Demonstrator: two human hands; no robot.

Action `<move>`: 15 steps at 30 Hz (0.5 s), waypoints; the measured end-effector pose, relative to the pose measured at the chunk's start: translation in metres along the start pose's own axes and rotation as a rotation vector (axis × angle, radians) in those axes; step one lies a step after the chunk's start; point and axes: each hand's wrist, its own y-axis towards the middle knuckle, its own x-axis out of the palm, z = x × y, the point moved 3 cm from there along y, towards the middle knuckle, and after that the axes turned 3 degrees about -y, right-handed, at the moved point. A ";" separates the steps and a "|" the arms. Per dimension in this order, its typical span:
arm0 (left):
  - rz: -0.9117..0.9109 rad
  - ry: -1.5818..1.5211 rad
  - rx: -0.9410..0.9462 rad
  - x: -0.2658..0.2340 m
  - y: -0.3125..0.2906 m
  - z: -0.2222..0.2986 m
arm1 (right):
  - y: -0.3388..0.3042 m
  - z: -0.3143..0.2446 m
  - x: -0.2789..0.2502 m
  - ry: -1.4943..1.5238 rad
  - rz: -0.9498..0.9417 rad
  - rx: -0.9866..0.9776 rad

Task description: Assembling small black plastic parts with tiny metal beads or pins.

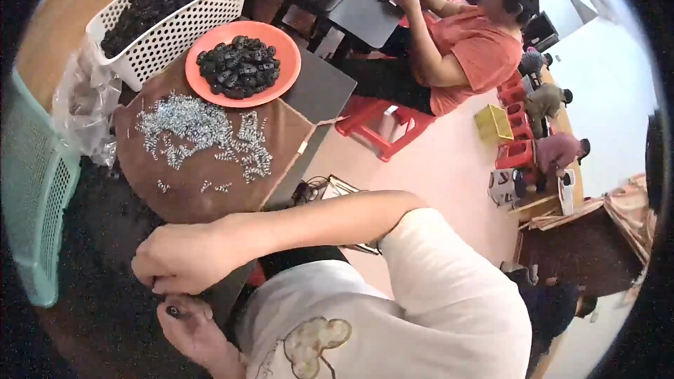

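Note:
My left hand [188, 330] is closed on a small black plastic part [174, 311], which shows between thumb and fingers. Just above it, almost touching, my right hand [184, 258] bends downward with its fingers curled together. Whatever those fingertips pinch is hidden. Beyond my hands, many small metal springs [193, 126] lie scattered on a brown cloth [189, 200]. An orange-red plate [286, 70] holds a heap of black plastic parts [242, 69] at the cloth's far edge.
A white perforated basket [189, 28] full of black parts stands at the far left, beside a clear plastic bag [84, 102]. A green basket [45, 196] edges the left side. A co-worker in an orange shirt [484, 60] sits on a red stool [382, 123] at the far right.

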 end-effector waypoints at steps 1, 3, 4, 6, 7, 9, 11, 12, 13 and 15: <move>-0.003 -0.002 -0.002 0.000 0.001 -0.001 | -0.003 0.002 0.006 0.047 0.004 0.014; 0.131 0.037 0.035 -0.013 -0.001 0.003 | -0.005 -0.002 0.006 0.039 0.024 -0.007; 0.019 0.119 0.084 -0.011 0.000 0.002 | -0.008 -0.005 0.005 0.024 0.047 -0.026; -0.067 0.050 0.030 -0.017 0.003 0.001 | -0.012 -0.007 0.000 0.104 0.066 -0.062; -0.108 0.080 0.003 -0.015 0.004 0.002 | -0.016 -0.004 0.002 0.097 0.057 -0.021; -0.062 0.090 0.002 -0.010 0.001 0.002 | -0.020 -0.008 -0.003 0.150 0.053 0.083; -0.190 -0.046 -0.054 -0.003 0.002 0.009 | -0.020 -0.014 -0.007 0.162 0.057 0.183; -0.268 -0.099 -0.063 -0.002 0.004 0.008 | -0.020 -0.018 -0.010 0.172 -0.012 0.251; -0.260 -0.130 -0.071 0.002 0.003 0.008 | -0.021 -0.017 -0.008 0.215 0.029 0.198; -0.269 -0.205 -0.100 0.000 0.004 0.007 | -0.018 -0.021 -0.009 0.255 -0.016 0.231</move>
